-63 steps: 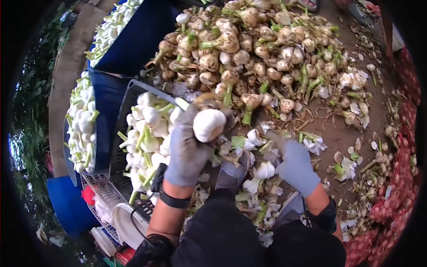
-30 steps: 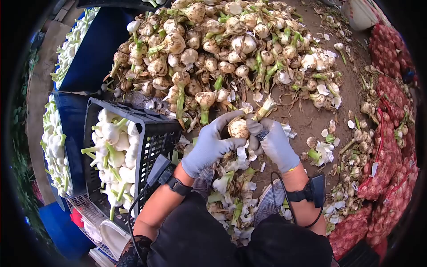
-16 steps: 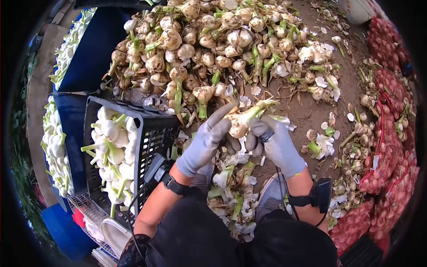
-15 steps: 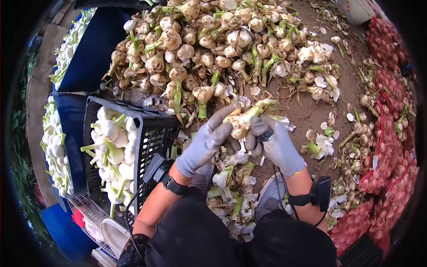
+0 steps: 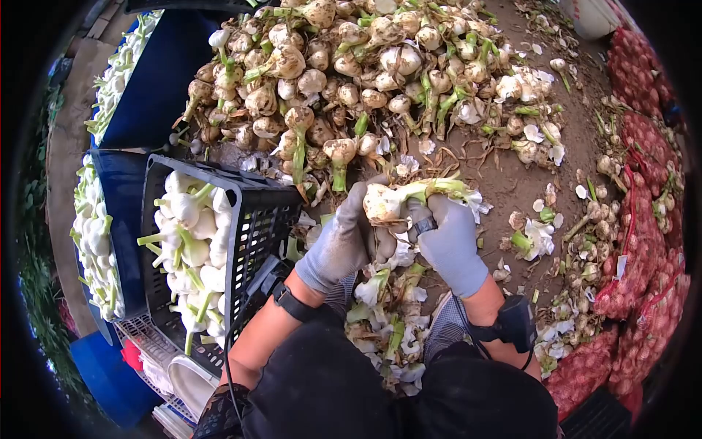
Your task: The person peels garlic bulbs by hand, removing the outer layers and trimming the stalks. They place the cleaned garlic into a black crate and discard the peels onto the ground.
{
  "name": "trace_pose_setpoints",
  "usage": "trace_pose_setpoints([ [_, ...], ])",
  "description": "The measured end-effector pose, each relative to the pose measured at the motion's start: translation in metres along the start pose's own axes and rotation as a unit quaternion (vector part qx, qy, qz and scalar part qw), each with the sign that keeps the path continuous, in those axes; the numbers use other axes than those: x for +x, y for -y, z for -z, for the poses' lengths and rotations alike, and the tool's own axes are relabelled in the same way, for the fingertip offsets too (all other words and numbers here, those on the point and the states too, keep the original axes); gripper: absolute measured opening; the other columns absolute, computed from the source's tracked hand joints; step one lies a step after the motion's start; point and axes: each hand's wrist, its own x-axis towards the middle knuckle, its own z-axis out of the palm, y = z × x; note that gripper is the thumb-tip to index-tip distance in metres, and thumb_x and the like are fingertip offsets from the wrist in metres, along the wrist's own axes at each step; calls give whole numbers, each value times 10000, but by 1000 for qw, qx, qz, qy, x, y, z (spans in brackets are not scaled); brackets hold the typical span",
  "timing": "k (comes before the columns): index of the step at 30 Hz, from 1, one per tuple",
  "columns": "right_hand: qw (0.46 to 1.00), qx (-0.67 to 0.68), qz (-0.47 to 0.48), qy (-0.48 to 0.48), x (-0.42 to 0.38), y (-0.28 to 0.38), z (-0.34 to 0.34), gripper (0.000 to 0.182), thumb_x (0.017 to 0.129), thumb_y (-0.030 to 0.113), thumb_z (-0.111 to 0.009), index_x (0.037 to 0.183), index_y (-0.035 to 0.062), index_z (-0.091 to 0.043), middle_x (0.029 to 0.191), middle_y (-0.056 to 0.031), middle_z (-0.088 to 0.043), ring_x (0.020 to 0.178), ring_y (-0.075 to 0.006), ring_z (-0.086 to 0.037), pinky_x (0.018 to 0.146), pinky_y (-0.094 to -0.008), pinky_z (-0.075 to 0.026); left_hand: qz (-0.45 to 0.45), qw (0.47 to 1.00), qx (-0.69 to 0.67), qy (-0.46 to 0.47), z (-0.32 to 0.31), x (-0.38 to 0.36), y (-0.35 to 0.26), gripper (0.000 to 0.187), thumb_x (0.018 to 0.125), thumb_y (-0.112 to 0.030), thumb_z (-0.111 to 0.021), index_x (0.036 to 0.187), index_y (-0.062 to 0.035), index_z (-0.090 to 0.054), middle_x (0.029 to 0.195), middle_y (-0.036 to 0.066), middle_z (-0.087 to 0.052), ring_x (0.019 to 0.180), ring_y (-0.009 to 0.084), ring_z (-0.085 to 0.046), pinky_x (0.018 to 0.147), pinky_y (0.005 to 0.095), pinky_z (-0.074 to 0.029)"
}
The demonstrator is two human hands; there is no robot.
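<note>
Both hands wear pale grey gloves. A garlic bulb (image 5: 382,203) with its stem pointing right is held between them. My left hand (image 5: 340,245) is at the bulb's left side, fingers curled against it. My right hand (image 5: 450,238) is closed around the green stem, with a dark band or small tool at its fingers. Beyond the hands lies a large heap of unpeeled garlic (image 5: 344,80). Loose peelings (image 5: 387,322) cover the ground below, between the feet.
At the left stands a black crate (image 5: 245,212) of white garlic, beside blue containers (image 5: 121,212) of more bulbs. Red net sacks (image 5: 636,249) line the right side. A blue tub (image 5: 110,380) is at the lower left. Scattered garlic (image 5: 585,249) lies near the sacks.
The bulb has turned so its stem now points right. My left hand has tilted more upright, and my right hand has closed round the stem. The camera view has shifted slightly.
</note>
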Motion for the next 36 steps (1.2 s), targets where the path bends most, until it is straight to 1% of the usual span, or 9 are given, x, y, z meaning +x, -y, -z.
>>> trace_pose_setpoints([
  [3,1000,17,1,-3,2,0,-1,190,931,155,-621,837,-7,-655,692,-72,-639,617,-170,-615,577,-325,-483,-21,999,-18,28,-11,0,-6,718,927,-622,-513,1399,-94,-395,1141,54,-630,867,118,-620,682,251,-513],
  [5,856,494,-150,39,9,9,-2,151,922,113,-624,928,-25,-684,756,-47,-667,663,-149,-616,632,-314,-502,-35,998,19,55,-7,-4,-11,685,937,-601,-523,1378,-88,-419,1145,63,-615,898,105,-615,697,256,-516],
  [7,927,370,-57,16,8,9,-3,177,921,48,-588,1034,-53,-680,810,-24,-678,703,-104,-605,660,-272,-501,23,943,330,40,-15,-7,-25,697,937,-614,-500,1352,-57,-439,1119,63,-621,792,116,-634,656,260,-527],
  [12,928,292,-205,107,6,-1,1,183,921,11,-543,1026,-80,-663,814,-63,-683,644,-114,-617,577,-257,-488,-27,948,312,-53,9,-3,-12,850,922,-731,-337,1332,8,-433,842,110,-662,610,141,-647,532,248,-535],
  [18,919,353,-150,91,2,-4,-6,205,894,-12,-526,1035,-57,-667,854,-82,-686,674,-116,-619,625,-259,-504,-112,935,324,-92,-4,3,-13,514,899,-63,-668,1345,19,-426,1180,101,-586,907,150,-660,742,273,-570],
  [21,963,182,-136,147,11,-8,11,241,859,-23,-552,1078,-62,-643,920,-83,-695,784,-154,-647,703,-287,-521,-44,991,119,-53,1,2,-15,650,843,3,-700,1399,0,-363,1166,85,-581,977,167,-644,841,319,-574],
  [24,994,-70,-56,-57,25,-18,24,292,842,41,-630,1124,-35,-632,955,-101,-702,877,-210,-668,757,-341,-525,-43,996,74,-27,-6,-5,-19,690,843,-4,-706,1425,-32,-335,1155,73,-586,1016,180,-637,873,354,-582],
  [26,896,-406,119,-131,25,2,33,324,845,139,-676,1142,13,-642,973,-142,-704,858,-273,-680,766,-391,-521,-62,993,91,-40,-8,-4,-17,698,837,-31,-734,1411,-68,-338,1159,63,-585,1071,183,-623,892,352,-574],
  [36,958,-252,129,55,7,21,17,370,675,78,-659,1042,123,-666,790,-118,-626,773,-322,-634,688,-435,-491,-102,959,265,-22,-5,-3,-8,690,743,-63,-837,1316,-21,-455,1141,37,-592,985,120,-608,904,253,-486],
])
